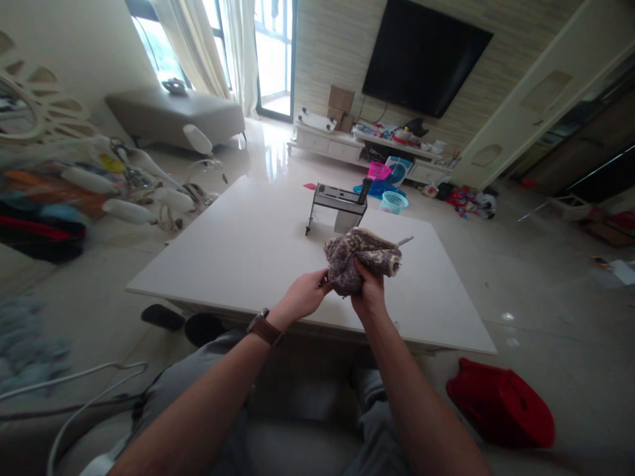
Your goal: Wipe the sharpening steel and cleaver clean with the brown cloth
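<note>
A brown-and-cream patterned cloth is bunched up above the white table. My right hand grips it from below, thumb pressed on top. At the cloth's left side my left hand is closed, a small dark handle showing at the fingertips. A thin grey metal tip shows past the cloth's right side; whether it joins the handle is hidden by the cloth. Just beyond stands a grey knife rack with a slotted dark top. One black-handled knife sits in its right end.
A small red object is behind the rack. On the floor at right lies a red bag-like thing. Baskets, including a light blue one, are beyond the table. A white multi-armed lamp-like fixture is at left.
</note>
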Demonstrator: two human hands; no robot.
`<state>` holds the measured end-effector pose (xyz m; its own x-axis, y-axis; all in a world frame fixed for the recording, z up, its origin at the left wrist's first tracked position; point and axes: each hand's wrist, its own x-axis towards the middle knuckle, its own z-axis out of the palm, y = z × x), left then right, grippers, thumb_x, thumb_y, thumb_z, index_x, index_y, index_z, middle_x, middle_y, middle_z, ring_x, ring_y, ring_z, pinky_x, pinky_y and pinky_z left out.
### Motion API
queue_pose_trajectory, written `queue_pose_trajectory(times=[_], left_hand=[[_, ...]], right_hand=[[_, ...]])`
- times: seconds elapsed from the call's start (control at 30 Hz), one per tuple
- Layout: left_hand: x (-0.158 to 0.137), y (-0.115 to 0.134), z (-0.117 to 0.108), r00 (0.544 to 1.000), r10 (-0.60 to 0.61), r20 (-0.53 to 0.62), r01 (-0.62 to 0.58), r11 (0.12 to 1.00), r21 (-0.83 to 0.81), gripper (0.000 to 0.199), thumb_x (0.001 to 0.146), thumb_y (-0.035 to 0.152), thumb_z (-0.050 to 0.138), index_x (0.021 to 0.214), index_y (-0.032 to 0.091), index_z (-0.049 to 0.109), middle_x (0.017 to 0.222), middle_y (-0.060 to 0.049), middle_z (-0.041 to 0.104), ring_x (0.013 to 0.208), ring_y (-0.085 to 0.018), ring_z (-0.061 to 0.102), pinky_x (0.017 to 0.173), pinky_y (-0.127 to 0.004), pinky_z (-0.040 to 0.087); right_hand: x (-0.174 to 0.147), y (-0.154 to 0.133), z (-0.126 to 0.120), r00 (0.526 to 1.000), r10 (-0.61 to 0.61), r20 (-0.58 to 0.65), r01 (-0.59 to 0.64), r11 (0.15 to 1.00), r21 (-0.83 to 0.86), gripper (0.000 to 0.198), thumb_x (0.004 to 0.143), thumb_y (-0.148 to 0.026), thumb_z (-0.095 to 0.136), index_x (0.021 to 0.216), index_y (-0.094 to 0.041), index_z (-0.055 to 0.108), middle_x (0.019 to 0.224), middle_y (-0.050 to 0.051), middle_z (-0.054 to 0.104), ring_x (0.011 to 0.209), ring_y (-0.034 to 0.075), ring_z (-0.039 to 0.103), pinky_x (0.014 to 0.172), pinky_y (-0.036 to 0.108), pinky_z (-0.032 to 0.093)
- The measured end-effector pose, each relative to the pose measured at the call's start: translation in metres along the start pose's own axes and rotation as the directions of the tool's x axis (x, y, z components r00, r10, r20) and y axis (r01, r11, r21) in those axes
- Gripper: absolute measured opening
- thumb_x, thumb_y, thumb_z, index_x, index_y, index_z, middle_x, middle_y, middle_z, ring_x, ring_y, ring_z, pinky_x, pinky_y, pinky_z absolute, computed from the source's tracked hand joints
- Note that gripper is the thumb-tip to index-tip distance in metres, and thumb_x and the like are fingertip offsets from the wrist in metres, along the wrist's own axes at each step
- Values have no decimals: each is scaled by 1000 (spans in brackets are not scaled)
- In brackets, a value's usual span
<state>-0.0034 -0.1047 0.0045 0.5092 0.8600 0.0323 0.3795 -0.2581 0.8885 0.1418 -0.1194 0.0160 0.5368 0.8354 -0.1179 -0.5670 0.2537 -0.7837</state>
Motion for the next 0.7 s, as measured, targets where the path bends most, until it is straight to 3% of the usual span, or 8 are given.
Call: queue_pose_trajectory(times=[0.1, 0.27, 0.37, 0.43, 0.57, 0.7], left_hand=[[-1, 4, -2, 1000, -12, -2, 12, 996, 88, 30, 96, 35, 44, 85, 18, 65, 81, -6, 68, 73, -18, 56, 67, -29, 38], [-7, 14, -11, 992, 13, 126, -22, 997, 73, 49, 102, 46, 31, 79, 17, 64, 74, -4, 64, 69, -18, 55, 67, -29, 38], [-12, 15, -18, 985, 4, 174, -15, 998, 66, 39, 94, 54, 51, 92, 18, 67, 82, -3, 67, 74, -19, 57, 68, -28, 39], [-14, 13, -22, 988, -3, 158, -8, 998, 70, 32, 88, 49, 62, 98, 20, 66, 87, -3, 68, 77, -19, 58, 69, -28, 40], [-15, 10, -28, 987, -16, 158, 12, 1000, 29, 22, 90, 41, 59, 90, 19, 65, 77, -1, 65, 71, -17, 57, 65, -28, 40], [-14, 10, -30, 986, -9, 169, 37, 986, -162, 26, 93, 43, 53, 85, 18, 59, 70, 1, 58, 60, -12, 51, 56, -24, 38]], right_hand=[[2, 0, -2, 999, -47, -2, 47, 999, -11, 44, 60, -20, 89, 100, -19, 74, 100, 3, 80, 97, 23, 74, 96, 47, 59], [22, -19, -16, 1000, -27, 3, 27, 998, 58, 37, 70, -24, 84, 105, -20, 72, 106, 3, 79, 98, 20, 74, 99, 44, 58], [43, -42, -33, 999, 16, 31, -19, 994, 107, 29, 79, -27, 77, 107, -20, 72, 107, 4, 79, 97, 19, 75, 96, 41, 60], [53, -58, -42, 1000, 17, 13, -18, 993, 115, 23, 84, -31, 71, 105, -20, 72, 107, 4, 79, 97, 18, 76, 94, 39, 62], [57, -80, -49, 998, -52, -25, 55, 989, 140, 22, 92, -35, 62, 107, -23, 73, 104, 1, 80, 104, 17, 74, 101, 36, 57], [52, -83, -46, 997, -78, -14, 80, 982, 169, 27, 92, -41, 61, 109, -24, 73, 107, 1, 80, 111, 18, 73, 104, 39, 56]])
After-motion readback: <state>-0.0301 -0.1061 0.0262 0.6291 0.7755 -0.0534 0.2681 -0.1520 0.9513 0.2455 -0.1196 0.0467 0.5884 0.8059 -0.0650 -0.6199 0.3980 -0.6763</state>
